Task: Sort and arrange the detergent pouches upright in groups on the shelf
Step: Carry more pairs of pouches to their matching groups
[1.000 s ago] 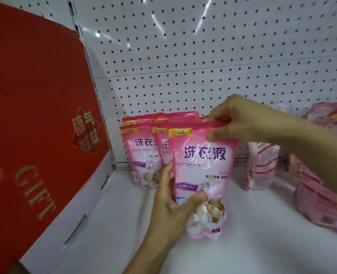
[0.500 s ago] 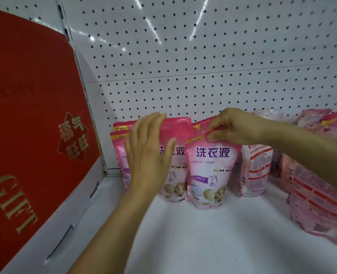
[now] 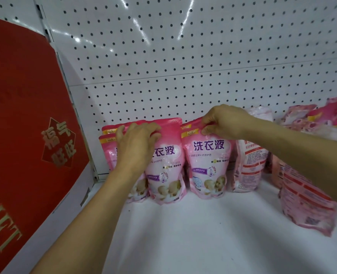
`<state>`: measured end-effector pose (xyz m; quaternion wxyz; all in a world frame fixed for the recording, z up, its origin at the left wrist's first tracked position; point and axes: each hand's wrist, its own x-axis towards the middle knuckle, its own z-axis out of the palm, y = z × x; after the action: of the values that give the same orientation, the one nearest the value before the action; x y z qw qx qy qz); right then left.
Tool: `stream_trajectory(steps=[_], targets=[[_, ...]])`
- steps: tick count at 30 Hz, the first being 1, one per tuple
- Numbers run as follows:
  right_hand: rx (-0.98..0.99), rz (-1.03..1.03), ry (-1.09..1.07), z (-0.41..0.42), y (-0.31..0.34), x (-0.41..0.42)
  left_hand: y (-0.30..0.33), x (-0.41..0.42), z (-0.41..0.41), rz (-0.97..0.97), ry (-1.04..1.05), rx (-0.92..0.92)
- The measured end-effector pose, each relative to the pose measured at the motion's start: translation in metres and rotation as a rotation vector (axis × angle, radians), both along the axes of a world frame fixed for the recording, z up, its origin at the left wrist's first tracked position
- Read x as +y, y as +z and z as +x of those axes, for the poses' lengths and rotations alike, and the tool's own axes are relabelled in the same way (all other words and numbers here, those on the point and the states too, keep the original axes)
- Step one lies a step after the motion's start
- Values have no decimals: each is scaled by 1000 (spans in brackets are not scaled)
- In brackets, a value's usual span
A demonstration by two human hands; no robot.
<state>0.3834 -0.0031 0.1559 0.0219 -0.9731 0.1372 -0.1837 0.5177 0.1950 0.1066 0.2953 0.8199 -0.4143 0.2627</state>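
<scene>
White pegboard fills the back of the head view, with a white shelf running beneath it and a big red gift box leaning in on the left.

Action at the back wall: a cluster of pink detergent pouches stands upright against the pegboard, and the left hand lies over the upper front of that cluster, fingers spread and gently bent, pressing the packs rather than gripping any one. Just beside them, the right hand pinches the top seal of another pink pouch, standing on its base beside the cluster.

Further right sits a paler pouch with red print, upright, and past it more pouches lean or lie in a loose heap, not yet sorted.

Handling call: these look like soft, liquid-filled bags with glossy film, so likely heavy at the bottom, floppy up top and a bit slippery. The flat top seal is the sensible place to pinch, with a steadying palm on the face so the neighbours don't topple.
</scene>
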Motion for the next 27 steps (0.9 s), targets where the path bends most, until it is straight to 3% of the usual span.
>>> stream_trajectory(steps=[8, 12, 14, 17, 21, 24, 27], targets=[[-70, -155, -37, -8, -12, 18, -1, 2, -13, 37, 76, -82], [-340, -178, 25, -33, -37, 40, -15, 0, -36, -247, -120, -247], [-500, -141, 40, -56, -57, 54, -21, -5, -56, -365, -293, -239], [-703, -126, 14, -95, -87, 66, -32, -13, -81, -360, -557, -48], [-1024, -126, -216, -154, -102, 58, -50, -32, -110, -130, -744, 432], [-1261, 246, -375, -186, -102, 46, -72, -52, -130, 39, -775, 634], [-1209, 649, -445, -194, -107, 29, -80, -78, -157, 26, -776, 806]])
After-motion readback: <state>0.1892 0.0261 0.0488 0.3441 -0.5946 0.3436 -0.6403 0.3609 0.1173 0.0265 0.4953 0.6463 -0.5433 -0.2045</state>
